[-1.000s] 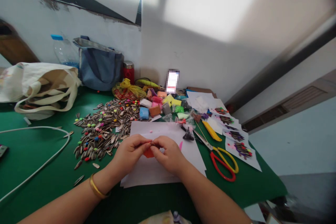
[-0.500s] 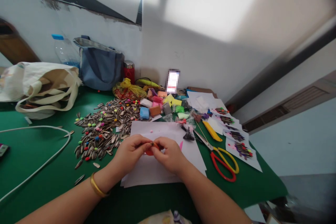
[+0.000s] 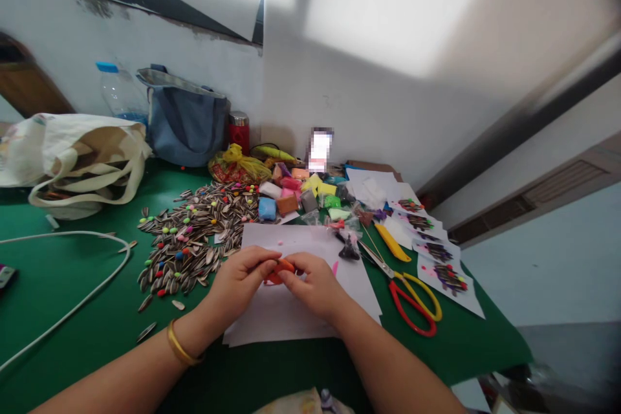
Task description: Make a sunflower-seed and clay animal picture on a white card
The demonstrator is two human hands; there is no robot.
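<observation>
Over the stacked white paper (image 3: 272, 323), both hands meet around a lump of orange modelling clay (image 3: 285, 265). My left hand (image 3: 246, 275) pinches its left side between thumb and forefinger; a small dark bit shows at those fingertips, too small to name. The right side of the clay is gripped by my right hand (image 3: 314, 281), thumb in front and fingers curled behind. Part of the clay is hidden by the fingers. On the paper behind the hands lies a small pink ball (image 3: 280, 243), and a pink strip (image 3: 334, 268) is just right of my right hand.
Striped sunflower seeds (image 3: 208, 220) with coloured beads spread to the left. Coloured clay blocks (image 3: 285, 205) are grouped behind the paper. Scissors (image 3: 388, 270), a yellow cutter (image 3: 392, 242) and seed-decorated sheets (image 3: 468, 303) lie right. A white cable (image 3: 97, 291) curves far left.
My fingers have shifted slightly on the orange clay, and more of its top now shows between the hands. Both hands stay in nearly the same place above the paper.
</observation>
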